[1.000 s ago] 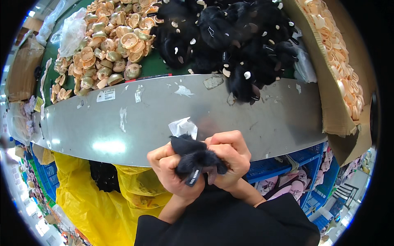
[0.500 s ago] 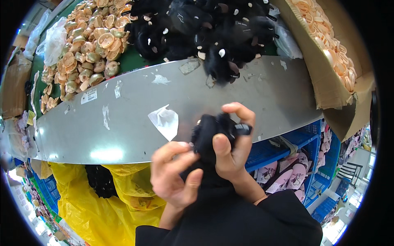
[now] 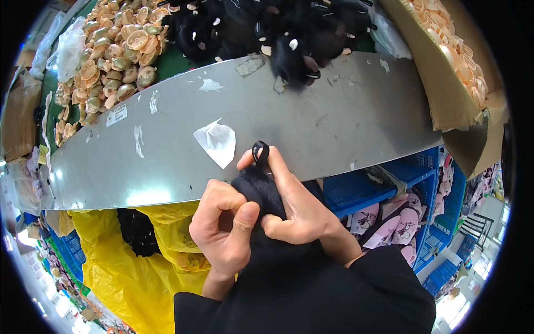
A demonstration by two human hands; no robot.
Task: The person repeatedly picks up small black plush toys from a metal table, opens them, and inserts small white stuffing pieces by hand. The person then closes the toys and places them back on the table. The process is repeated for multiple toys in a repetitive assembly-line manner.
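Close in front of me, both my hands hold a small fluffy black plush piece (image 3: 257, 186) just past the near edge of the metal table (image 3: 334, 122). A black ribbon loop (image 3: 260, 153) sticks up from its far end. My right hand (image 3: 303, 209) wraps its right side, with the fingers behind and the thumb in front. On the left side, my left hand (image 3: 222, 228) pinches the plush with bent fingers and thumb. The piece's underside is hidden by the hands. Beyond them a white paper scrap (image 3: 216, 142) lies on the metal.
Similar black plush pieces (image 3: 222, 33) are heaped at the back, some with white or beige bits. Beige and gold plastic shells (image 3: 117, 61) pile up at far left. A cardboard box (image 3: 425, 83) of beige parts stands right. Below are a yellow bag (image 3: 117, 273) and blue crates (image 3: 356, 192).
The black plush piece has turned, so its ribbon loop now points away from me. My left hand, loosely open before, has closed on it. The view has shifted slightly.
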